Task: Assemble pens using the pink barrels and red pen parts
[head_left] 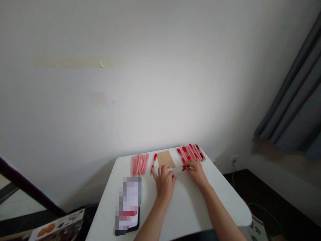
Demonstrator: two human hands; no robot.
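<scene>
My left hand (165, 183) is over the white table just below a brown square of paper (166, 159). Its thumb and a finger are pinched together at a faint, clear-looking piece that I cannot make out. My right hand (197, 171) is closed, with its fingertips on a small red pen (184, 168) that is mostly hidden by the fingers. Left of the brown paper lies one red-and-pink pen (153, 162). Several pink sticks (139, 164) lie side by side farther left. Beyond my right hand is a row of pink, red and black pens (191, 152).
A phone (129, 206), partly blurred out, lies on the left of the white table (185, 207). The wall (160, 83) stands behind the table. A grey curtain (296, 110) hangs at right, and a printed box (59, 227) is at lower left.
</scene>
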